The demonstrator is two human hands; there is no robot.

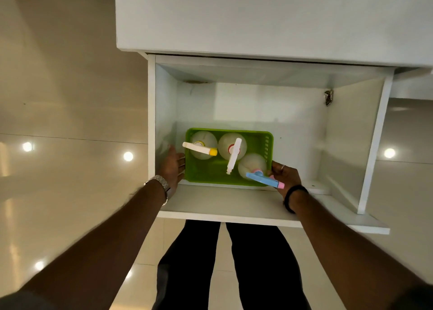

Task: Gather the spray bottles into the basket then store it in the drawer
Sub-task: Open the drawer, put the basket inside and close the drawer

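**Basket sitting in the open drawer, a hand at each end**

The green basket [210, 173] is sitting on the floor of the white drawer [234, 206], towards its left and front. Three spray bottles are standing in it: one with a yellow-tipped head [200, 148] at the back left, one with a white head [233, 155] in the middle, and one with a blue head [262, 178] at the front right, its nozzle sticking out over the basket's front right corner.

The left hand [173, 166] is lying flat against the basket's left wall, fingers straight and spread open, touching the rim but not curling round it. A metal watch [160, 183] is showing on that wrist.

The right hand [284, 176] is closing its grip on the basket's right front corner, fingers curled at the rim just beside the blue head; whether it is also touching that head cannot be told. A ring is showing on one finger and a black band [294, 193] on the wrist.

The basket is lying between the two hands. Dark trousers [234, 263] are showing under the drawer front, over a glossy tiled floor [70, 122].
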